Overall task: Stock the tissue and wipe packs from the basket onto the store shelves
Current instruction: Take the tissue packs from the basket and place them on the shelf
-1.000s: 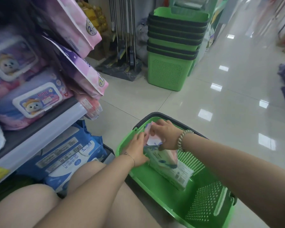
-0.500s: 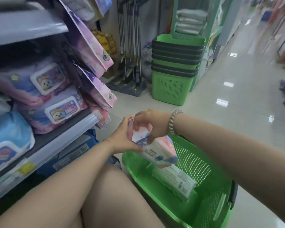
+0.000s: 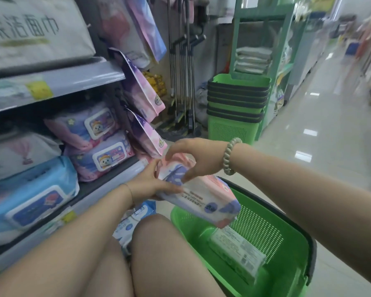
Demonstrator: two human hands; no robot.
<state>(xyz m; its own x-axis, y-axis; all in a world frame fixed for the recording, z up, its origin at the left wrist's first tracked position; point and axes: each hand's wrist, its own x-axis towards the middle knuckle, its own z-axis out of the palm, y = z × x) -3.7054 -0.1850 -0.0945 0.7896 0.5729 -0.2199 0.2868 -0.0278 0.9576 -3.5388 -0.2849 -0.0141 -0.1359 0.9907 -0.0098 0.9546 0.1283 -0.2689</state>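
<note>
I hold a white, pink and purple wipe pack [image 3: 204, 198] in both hands above the near-left corner of the green basket [image 3: 287, 249]. My left hand [image 3: 150, 185] grips its left end from below. My right hand [image 3: 193, 157] pinches its top edge from above. One more pack with a white label [image 3: 238, 251] lies flat on the basket floor. The grey store shelf [image 3: 107, 183] is just left of my hands, stocked with purple wipe packs [image 3: 101, 157] and a blue pack [image 3: 30, 194].
Pink-purple pouches [image 3: 146, 136] hang off the shelf end close to my hands. A stack of green baskets [image 3: 236, 108] stands ahead on the tiled floor, beside mop handles [image 3: 184, 71]. My bare knees [image 3: 159, 254] are between shelf and basket. Blue packs [image 3: 135, 219] sit on the bottom shelf.
Both hands lifted the pink and purple pack out of the basket and carried it up and left toward the shelf. My view tilted upward.
</note>
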